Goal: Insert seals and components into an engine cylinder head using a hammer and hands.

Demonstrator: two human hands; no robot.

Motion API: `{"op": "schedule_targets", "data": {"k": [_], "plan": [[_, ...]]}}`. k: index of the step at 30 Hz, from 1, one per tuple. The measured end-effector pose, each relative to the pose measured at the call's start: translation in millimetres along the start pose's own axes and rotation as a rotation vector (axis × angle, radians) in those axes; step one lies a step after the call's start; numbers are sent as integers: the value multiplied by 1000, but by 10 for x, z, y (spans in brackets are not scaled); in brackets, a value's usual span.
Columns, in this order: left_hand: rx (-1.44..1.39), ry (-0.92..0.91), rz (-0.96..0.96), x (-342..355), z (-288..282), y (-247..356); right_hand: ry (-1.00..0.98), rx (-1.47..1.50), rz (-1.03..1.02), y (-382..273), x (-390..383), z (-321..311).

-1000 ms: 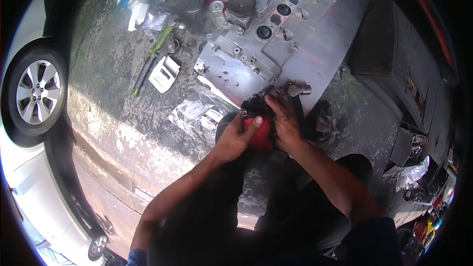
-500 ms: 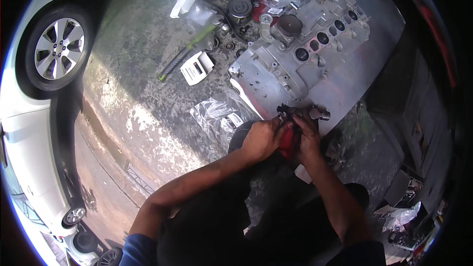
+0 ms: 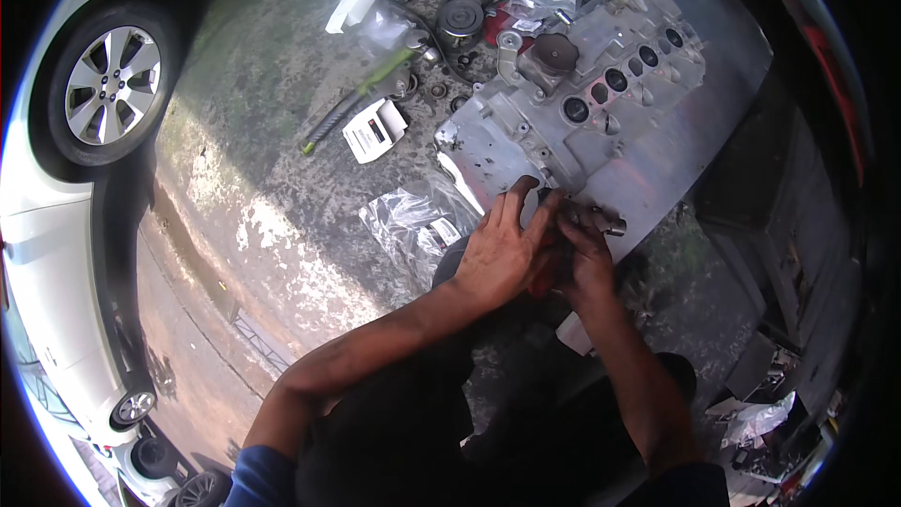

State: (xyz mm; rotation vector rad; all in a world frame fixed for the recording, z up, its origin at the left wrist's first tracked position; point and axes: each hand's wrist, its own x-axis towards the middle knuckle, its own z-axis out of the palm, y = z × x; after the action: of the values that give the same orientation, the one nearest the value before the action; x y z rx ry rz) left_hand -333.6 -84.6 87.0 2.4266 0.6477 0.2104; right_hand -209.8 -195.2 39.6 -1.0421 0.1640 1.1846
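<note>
In front of me, at the near edge of a grey metal panel [image 3: 671, 164], my two hands meet. My left hand [image 3: 502, 252] has its fingers stretched and apart, their tips over a small dark part; its thumb is hidden. My right hand [image 3: 589, 258] is closed, fingers bent around a red cloth [image 3: 542, 282], which shows only in part between the palms. The dark part by the fingertips is mostly covered, so its kind is unclear. Just beyond the right fingers lies a shiny metal cylinder [image 3: 615, 226]. A grey engine valve cover [image 3: 601, 84] rests on the panel.
Left of the panel lie a clear plastic bag [image 3: 408, 225], a white box [image 3: 375, 131] and a green-and-black handled tool [image 3: 357, 99]. Pulleys [image 3: 460, 19] and more bags sit farther off. A white car [image 3: 56, 253] stands at far left. Assorted clutter [image 3: 765, 413] lies at lower right.
My left hand has opened from a pinch on the dark part, its fingers reaching farther forward. The right hand stays almost in place, and less of the red cloth shows.
</note>
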Motion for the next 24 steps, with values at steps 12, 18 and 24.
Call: {"op": "schedule_targets", "data": {"k": [12, 18, 24], "plan": [[-137, 5, 55, 87, -89, -147, 4, 172, -6, -198, 111, -63], [-189, -32, 70, 78, -157, -240, -243, 455, 189, -296, -19, -23], [-148, 16, 113, 81, -136, -179, -191, -105, -69, -133, -112, 41]]}}
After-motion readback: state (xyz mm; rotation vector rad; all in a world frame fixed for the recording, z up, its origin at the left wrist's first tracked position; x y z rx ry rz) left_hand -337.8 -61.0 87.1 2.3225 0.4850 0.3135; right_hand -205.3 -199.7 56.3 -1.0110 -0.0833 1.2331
